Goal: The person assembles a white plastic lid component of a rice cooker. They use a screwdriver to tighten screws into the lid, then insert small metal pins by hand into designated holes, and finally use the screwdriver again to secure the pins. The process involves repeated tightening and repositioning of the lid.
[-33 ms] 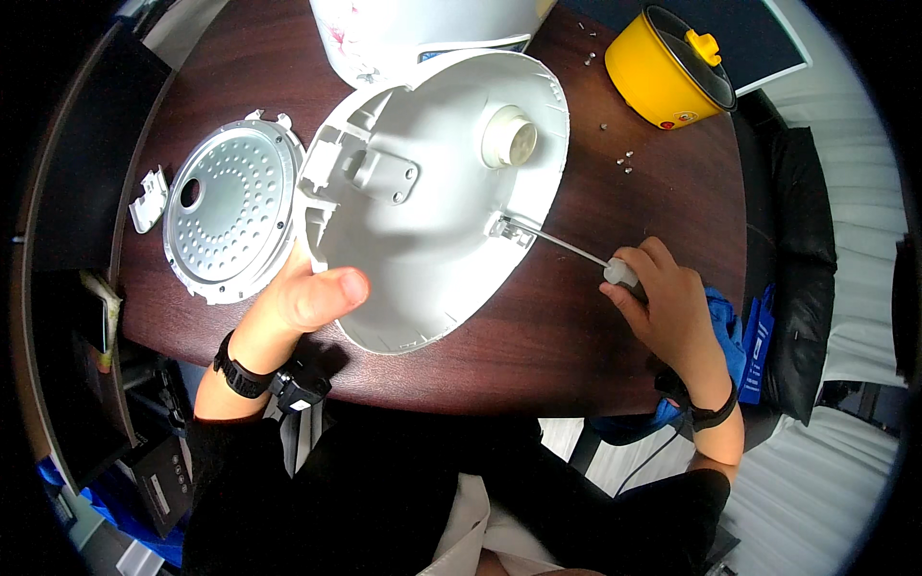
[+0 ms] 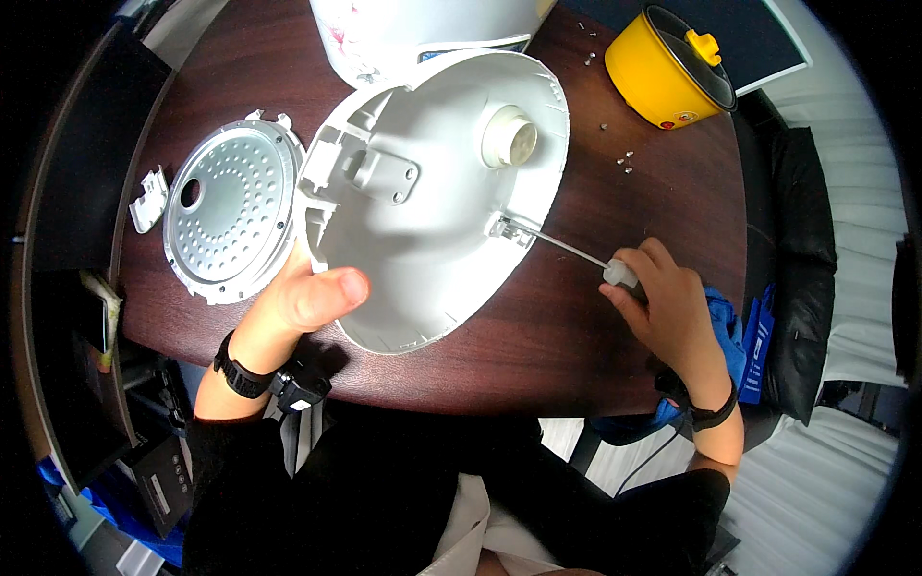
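Note:
A large white plastic cooker lid [image 2: 432, 250] lies inner side up on the dark wooden table [image 2: 615, 346]. My left hand [image 2: 303, 300] grips its lower-left rim, thumb resting inside the shell. My right hand [image 2: 672, 307] holds a screwdriver [image 2: 576, 252] by its pale handle. The thin metal shaft reaches left, and its tip sits at a small bracket on the lid's right rim. A round vent fitting [image 2: 509, 137] and a rectangular plate [image 2: 384, 176] are on the lid's inner face.
A round perforated metal plate [image 2: 230, 213] lies left of the lid, with a small white plastic part [image 2: 149, 200] beside it. The white cooker body [image 2: 423, 29] stands at the back. A yellow pot [image 2: 672, 67] sits back right, with loose screws [image 2: 624, 160] near it.

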`<state>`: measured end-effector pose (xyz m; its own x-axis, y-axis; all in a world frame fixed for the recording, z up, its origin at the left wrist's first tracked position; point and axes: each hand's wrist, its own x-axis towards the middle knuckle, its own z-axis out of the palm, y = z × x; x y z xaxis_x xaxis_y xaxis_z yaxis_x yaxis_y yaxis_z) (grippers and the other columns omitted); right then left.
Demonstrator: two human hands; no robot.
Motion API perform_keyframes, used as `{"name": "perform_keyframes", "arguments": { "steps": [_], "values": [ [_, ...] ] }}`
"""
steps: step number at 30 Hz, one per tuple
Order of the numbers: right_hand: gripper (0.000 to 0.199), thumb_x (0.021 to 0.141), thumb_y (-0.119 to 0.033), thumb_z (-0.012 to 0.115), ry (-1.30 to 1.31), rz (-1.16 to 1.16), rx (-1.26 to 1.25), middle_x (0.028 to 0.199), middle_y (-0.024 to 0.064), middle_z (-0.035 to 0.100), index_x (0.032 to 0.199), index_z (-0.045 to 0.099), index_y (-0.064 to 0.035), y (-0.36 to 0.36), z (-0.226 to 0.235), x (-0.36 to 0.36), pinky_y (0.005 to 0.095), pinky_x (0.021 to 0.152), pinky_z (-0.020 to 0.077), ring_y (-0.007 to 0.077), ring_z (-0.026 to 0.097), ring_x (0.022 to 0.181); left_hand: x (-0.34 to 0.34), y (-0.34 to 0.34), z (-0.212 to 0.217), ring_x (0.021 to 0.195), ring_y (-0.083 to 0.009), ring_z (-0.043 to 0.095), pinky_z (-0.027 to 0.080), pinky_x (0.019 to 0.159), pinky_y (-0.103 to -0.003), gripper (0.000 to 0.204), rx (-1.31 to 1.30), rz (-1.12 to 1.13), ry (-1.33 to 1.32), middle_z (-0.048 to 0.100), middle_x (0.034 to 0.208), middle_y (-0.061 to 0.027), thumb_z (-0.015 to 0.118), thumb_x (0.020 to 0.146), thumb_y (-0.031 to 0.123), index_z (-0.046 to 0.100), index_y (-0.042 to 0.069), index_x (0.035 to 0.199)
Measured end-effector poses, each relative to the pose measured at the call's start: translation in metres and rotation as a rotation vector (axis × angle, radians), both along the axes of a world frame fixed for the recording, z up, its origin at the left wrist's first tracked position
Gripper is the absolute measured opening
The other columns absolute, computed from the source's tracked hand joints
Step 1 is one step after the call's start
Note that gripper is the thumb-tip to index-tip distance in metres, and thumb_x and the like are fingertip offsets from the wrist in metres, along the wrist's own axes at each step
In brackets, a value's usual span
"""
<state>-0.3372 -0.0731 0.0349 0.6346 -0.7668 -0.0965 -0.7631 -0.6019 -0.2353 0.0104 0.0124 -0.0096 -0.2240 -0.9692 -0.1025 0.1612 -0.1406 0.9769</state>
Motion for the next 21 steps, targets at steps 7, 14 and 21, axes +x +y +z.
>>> {"name": "perform_keyframes", "arguments": {
  "steps": [7, 14, 21],
  "values": [
    [0.031, 0.085, -0.028, 0.069, -0.041, 0.012, -0.017, 0.092, 0.0144, 0.061, 0.106, 0.060, -0.0054, 0.002, 0.003, 0.003, 0.0407, 0.061, 0.0515, 0.0353, 0.064, 0.072, 0.001, 0.002, 0.000, 0.107, -0.0245, 0.055, 0.047, 0.090, -0.037, 0.082, -0.009, 0.005, -0.034, 0.057, 0.119, -0.0130, 0.074, 0.073, 0.045, 0.044, -0.003, 0.131],
    [0.027, 0.087, -0.027, 0.067, -0.058, 0.041, 0.008, 0.085, 0.0157, 0.066, 0.102, 0.060, -0.0054, -0.001, 0.012, 0.007, 0.0429, 0.062, 0.0505, 0.0364, 0.065, 0.075, 0.005, 0.005, -0.001, 0.105, -0.0226, 0.055, 0.047, 0.088, -0.036, 0.078, -0.019, 0.017, -0.067, 0.057, 0.116, -0.0117, 0.073, 0.073, 0.043, 0.046, -0.004, 0.129],
    [0.028, 0.092, -0.030, 0.061, 0.024, -0.036, 0.208, 0.076, 0.0198, 0.065, 0.095, 0.056, -0.0033, 0.011, 0.005, 0.015, 0.0453, 0.063, 0.0497, 0.0393, 0.065, 0.072, 0.012, 0.009, -0.007, 0.102, -0.0206, 0.055, 0.047, 0.086, -0.034, 0.074, -0.038, 0.044, -0.123, 0.058, 0.113, -0.0103, 0.073, 0.074, 0.041, 0.048, -0.004, 0.127]
  ]
}}
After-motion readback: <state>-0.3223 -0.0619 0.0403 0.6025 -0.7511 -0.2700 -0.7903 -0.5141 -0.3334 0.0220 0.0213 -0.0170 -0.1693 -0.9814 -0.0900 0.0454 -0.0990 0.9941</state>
